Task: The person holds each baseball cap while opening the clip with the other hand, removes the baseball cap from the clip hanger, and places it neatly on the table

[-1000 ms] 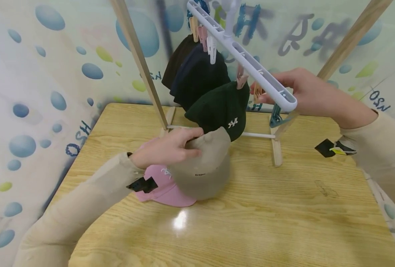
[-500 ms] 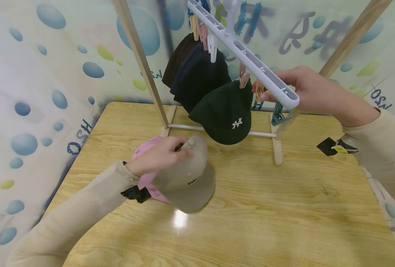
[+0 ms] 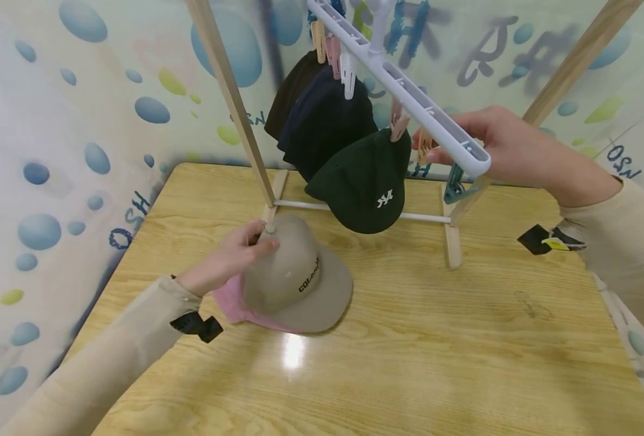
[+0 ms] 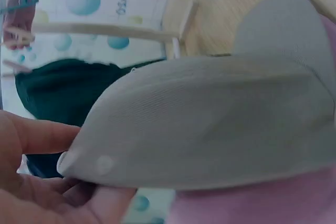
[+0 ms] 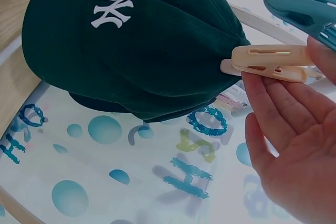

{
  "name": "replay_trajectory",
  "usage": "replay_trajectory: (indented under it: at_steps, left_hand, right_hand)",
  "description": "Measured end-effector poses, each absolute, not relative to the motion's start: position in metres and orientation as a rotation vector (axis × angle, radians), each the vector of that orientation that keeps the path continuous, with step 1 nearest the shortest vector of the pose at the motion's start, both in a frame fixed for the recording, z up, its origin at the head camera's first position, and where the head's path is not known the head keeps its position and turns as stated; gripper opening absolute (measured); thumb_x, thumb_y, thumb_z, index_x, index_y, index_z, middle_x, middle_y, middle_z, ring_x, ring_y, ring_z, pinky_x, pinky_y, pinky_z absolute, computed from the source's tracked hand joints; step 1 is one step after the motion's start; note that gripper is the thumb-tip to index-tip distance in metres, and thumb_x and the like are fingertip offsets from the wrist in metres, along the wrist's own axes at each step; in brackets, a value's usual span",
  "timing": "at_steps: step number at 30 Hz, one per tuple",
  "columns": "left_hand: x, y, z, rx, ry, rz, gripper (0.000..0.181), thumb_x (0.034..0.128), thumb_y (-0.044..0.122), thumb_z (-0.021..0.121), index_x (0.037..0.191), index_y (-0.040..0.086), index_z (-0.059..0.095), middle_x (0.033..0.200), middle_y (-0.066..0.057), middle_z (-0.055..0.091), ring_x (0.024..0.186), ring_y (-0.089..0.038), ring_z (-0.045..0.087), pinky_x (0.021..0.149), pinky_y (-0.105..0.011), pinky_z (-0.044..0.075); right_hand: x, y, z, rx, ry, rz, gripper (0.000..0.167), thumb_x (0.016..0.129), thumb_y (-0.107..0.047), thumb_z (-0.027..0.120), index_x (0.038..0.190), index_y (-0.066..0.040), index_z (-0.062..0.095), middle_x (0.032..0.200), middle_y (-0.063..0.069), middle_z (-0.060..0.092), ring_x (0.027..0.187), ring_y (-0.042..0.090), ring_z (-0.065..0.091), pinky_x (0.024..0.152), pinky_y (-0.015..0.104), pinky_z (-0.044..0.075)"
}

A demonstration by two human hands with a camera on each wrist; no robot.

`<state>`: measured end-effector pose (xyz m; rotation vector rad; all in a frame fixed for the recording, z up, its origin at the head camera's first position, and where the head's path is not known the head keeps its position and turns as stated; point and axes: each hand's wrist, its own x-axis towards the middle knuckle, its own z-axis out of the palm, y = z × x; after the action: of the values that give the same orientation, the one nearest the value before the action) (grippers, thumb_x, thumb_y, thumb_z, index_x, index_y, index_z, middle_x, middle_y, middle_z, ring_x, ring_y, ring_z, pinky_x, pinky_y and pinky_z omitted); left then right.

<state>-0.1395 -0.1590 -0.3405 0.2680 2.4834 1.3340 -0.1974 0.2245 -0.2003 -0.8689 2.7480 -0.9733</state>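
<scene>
My left hand pinches the top of a beige cap's crown between thumb and fingers. That cap sits over a pink cap, mostly covered, on the table. In the left wrist view the beige cap fills the middle, its brim at the upper right. My right hand holds a peach clothespin hanging under the white bar; the right wrist view shows the thumb and fingers on the clothespin. Left of it, a dark green cap hangs from a pink clothespin.
Several dark caps hang further back on the bar from clothespins. A teal clothespin hangs at the bar's near end. Wooden posts and a low white rod form the stand on the wooden table.
My left hand has moved left, bringing the beige cap away from the dark green cap and over the pink one. The green cap has swung slightly. My right hand stays nearly still.
</scene>
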Motion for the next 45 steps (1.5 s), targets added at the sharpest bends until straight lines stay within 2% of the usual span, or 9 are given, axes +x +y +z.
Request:
replay_trajectory:
  at_steps: [5, 14, 21, 26, 31, 34, 38, 41, 45]
  left_hand:
    - [-0.139, -0.184, -0.35, 0.18, 2.379, 1.318, 0.027, 0.0996, 0.021, 0.052, 0.103, -0.005, 0.057, 0.093, -0.01, 0.061, 0.084, -0.018, 0.056, 0.071, -0.032, 0.048]
    - [-0.135, -0.205, -0.358, 0.093, 2.35, 1.252, 0.035, 0.0998, 0.021, 0.051, 0.102, -0.011, 0.063, 0.094, -0.014, 0.067, 0.079, -0.021, 0.066, 0.071, -0.037, 0.055]
    - [-0.136, -0.206, -0.357, 0.227, 2.559, 0.951, 0.032, 0.0987, 0.023, 0.053, 0.084, -0.003, 0.065, 0.068, -0.006, 0.061, 0.061, -0.018, 0.058, 0.057, -0.031, 0.048]
    - [-0.137, -0.208, -0.353, 0.271, 2.632, 0.833, 0.03, 0.0986, 0.023, 0.053, 0.087, -0.002, 0.066, 0.067, -0.005, 0.061, 0.059, -0.017, 0.056, 0.054, -0.032, 0.046]
    - [-0.137, -0.21, -0.348, 0.313, 2.699, 0.775, 0.03, 0.0981, 0.024, 0.054, 0.08, 0.003, 0.064, 0.061, -0.002, 0.06, 0.05, -0.013, 0.048, 0.047, -0.03, 0.039]
    - [-0.138, -0.211, -0.343, 0.337, 2.764, 0.751, 0.03, 0.0973, 0.024, 0.055, 0.076, 0.004, 0.063, 0.057, 0.0, 0.057, 0.046, -0.011, 0.042, 0.043, -0.029, 0.035]
    - [-0.139, -0.209, -0.335, 0.365, 2.803, 0.772, 0.026, 0.0964, 0.022, 0.056, 0.079, 0.004, 0.062, 0.058, 0.0, 0.053, 0.048, -0.012, 0.042, 0.044, -0.029, 0.035]
    - [-0.139, -0.203, -0.329, 0.378, 2.812, 0.761, 0.023, 0.0956, 0.02, 0.056, 0.082, 0.003, 0.063, 0.059, -0.001, 0.051, 0.05, -0.014, 0.043, 0.045, -0.03, 0.036]
    - [-0.139, -0.196, -0.326, 0.399, 2.828, 0.731, 0.021, 0.0949, 0.019, 0.056, 0.083, 0.003, 0.063, 0.06, -0.001, 0.05, 0.051, -0.015, 0.044, 0.046, -0.031, 0.037]
  right_hand:
    - [-0.197, 0.227, -0.2, -0.844, 2.77, -0.963, 0.022, 0.09, -0.019, 0.07, 0.11, -0.009, 0.068, 0.072, 0.01, 0.051, 0.059, 0.022, 0.037, 0.052, 0.033, 0.028]
    - [-0.198, 0.226, -0.201, -0.852, 2.742, -0.968, 0.024, 0.091, -0.02, 0.069, 0.113, -0.01, 0.068, 0.076, 0.011, 0.053, 0.056, 0.023, 0.037, 0.049, 0.033, 0.029]
    - [-0.198, 0.226, -0.199, -0.82, 2.711, -1.015, 0.022, 0.091, -0.019, 0.07, 0.111, -0.01, 0.068, 0.081, 0.01, 0.055, 0.06, 0.024, 0.037, 0.051, 0.033, 0.029]
    - [-0.199, 0.226, -0.199, -0.813, 2.704, -1.022, 0.022, 0.091, -0.02, 0.069, 0.111, -0.009, 0.066, 0.081, 0.011, 0.054, 0.063, 0.024, 0.04, 0.054, 0.033, 0.031]
    - [-0.198, 0.226, -0.198, -0.824, 2.657, -1.103, 0.017, 0.092, -0.018, 0.067, 0.106, -0.008, 0.066, 0.085, 0.009, 0.056, 0.071, 0.023, 0.044, 0.061, 0.033, 0.031]
    - [-0.197, 0.225, -0.198, -0.863, 2.609, -1.195, 0.019, 0.094, -0.015, 0.065, 0.112, -0.01, 0.067, 0.087, 0.007, 0.057, 0.067, 0.021, 0.039, 0.056, 0.032, 0.027]
    - [-0.195, 0.225, -0.196, -0.889, 2.441, -1.405, 0.032, 0.096, -0.009, 0.06, 0.128, -0.012, 0.062, 0.109, 0.004, 0.066, 0.089, 0.017, 0.057, 0.067, 0.024, 0.041]
    - [-0.196, 0.225, -0.195, -0.925, 2.267, -1.572, 0.035, 0.095, -0.002, 0.058, 0.13, -0.005, 0.058, 0.123, 0.009, 0.062, 0.116, 0.02, 0.054, 0.09, 0.024, 0.039]
    - [-0.195, 0.229, -0.193, -0.94, 2.262, -1.611, 0.036, 0.095, 0.0, 0.057, 0.131, -0.003, 0.057, 0.124, 0.014, 0.06, 0.118, 0.024, 0.05, 0.092, 0.027, 0.038]
